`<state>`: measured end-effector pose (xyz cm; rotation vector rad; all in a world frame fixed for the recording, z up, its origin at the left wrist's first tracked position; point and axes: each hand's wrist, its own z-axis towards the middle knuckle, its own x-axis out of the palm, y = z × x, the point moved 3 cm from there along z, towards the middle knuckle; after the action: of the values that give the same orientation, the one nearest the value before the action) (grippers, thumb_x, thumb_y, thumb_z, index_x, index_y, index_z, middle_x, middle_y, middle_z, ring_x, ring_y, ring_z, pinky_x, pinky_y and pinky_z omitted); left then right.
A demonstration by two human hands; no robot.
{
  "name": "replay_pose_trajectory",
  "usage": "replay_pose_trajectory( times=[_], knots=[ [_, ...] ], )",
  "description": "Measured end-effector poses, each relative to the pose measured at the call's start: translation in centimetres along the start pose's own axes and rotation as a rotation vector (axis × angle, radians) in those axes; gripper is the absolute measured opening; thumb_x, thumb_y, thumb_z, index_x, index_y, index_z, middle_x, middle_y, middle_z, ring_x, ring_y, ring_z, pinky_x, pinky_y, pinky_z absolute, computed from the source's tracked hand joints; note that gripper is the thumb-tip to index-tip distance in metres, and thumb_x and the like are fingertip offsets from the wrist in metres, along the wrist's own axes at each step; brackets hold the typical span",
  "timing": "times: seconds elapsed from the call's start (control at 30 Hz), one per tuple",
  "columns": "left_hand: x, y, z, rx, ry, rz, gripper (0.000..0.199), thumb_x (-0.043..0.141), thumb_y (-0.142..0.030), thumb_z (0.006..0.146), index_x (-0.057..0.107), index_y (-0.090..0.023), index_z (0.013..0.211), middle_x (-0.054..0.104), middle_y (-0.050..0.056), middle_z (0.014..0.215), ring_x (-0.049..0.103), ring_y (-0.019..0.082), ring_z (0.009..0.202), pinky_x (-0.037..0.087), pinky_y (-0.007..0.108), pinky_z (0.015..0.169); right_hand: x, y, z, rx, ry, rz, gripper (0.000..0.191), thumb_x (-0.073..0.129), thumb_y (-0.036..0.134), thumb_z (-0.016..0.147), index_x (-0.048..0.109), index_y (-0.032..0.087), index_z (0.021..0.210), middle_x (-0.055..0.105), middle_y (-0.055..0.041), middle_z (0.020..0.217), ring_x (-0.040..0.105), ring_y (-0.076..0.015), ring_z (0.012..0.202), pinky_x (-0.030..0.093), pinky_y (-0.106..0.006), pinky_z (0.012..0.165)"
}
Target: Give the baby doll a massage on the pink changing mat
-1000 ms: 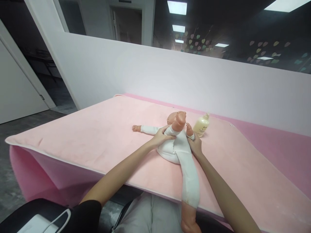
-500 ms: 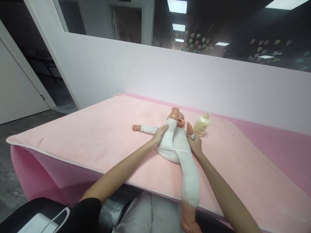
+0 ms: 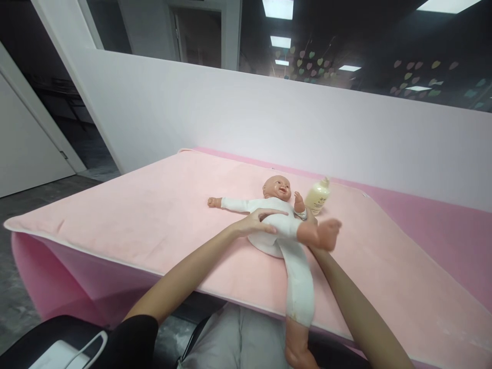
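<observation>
A baby doll [image 3: 295, 277] in white cloth with bare vinyl head, hands and feet lies on its back on the pink padded table. My left hand [image 3: 253, 223] is closed around the thigh of its raised leg, thumb on the near side and fingers over the top. That leg is bent across the body, its foot [image 3: 326, 234] pointing right. The other leg hangs over the table's front edge. At the doll's side, by its upturned hand [image 3: 299, 203], is my right hand [image 3: 311, 218]; the raised leg hides its fingers.
A pale yellow pump bottle [image 3: 317, 197] stands just beyond the doll's upturned hand. Behind the pink table [image 3: 172, 210] rises a white wall [image 3: 230, 113] with dark glass above. A white device with a cable [image 3: 65, 353] lies at lower left.
The raised leg has swung from pointing up toward the head to lying across the body to the right, uncovering the doll's face. My left hand has turned with it; my right hand stays at the side.
</observation>
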<state>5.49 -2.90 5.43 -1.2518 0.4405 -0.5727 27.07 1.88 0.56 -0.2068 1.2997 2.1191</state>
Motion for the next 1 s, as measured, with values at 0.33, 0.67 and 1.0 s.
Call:
replay_pose_trajectory(
  times=[0.33,0.67,1.0],
  knots=[
    [1.0,-1.3,-0.4,0.043,0.371,0.328,0.072,0.088,-0.029,0.050,0.067,-0.027,0.119,0.065,0.003,0.124,0.055,0.028,0.122,0.038,0.036,0.109,0.1,-0.4,0.3,0.068,0.088,0.070,0.048,0.057,0.042,0.071,0.060,0.018,0.113,0.066,-0.0074,0.102,0.059,-0.0230,0.090,0.045,-0.032,0.075],
    [2.2,-3.3,-1.6,-0.112,0.810,0.375,0.080,0.091,-0.035,0.039,0.068,-0.030,0.116,0.071,-0.001,0.112,0.053,0.027,0.124,0.015,0.032,0.118,0.1,-0.7,0.4,0.091,0.077,0.046,0.048,0.058,0.045,0.071,0.061,0.020,0.112,0.066,-0.0070,0.103,0.059,-0.0238,0.091,0.045,-0.032,0.076],
    [0.0,1.8,0.8,-0.119,-0.032,-0.256,0.054,0.080,-0.035,0.063,0.065,-0.017,0.111,0.069,0.008,0.088,0.066,0.016,0.077,0.053,0.031,0.076,0.2,-0.9,0.4,0.068,0.085,0.025,0.046,0.055,0.045,0.071,0.060,0.019,0.108,0.066,-0.0067,0.097,0.059,-0.0229,0.085,0.045,-0.031,0.072]
  ],
)
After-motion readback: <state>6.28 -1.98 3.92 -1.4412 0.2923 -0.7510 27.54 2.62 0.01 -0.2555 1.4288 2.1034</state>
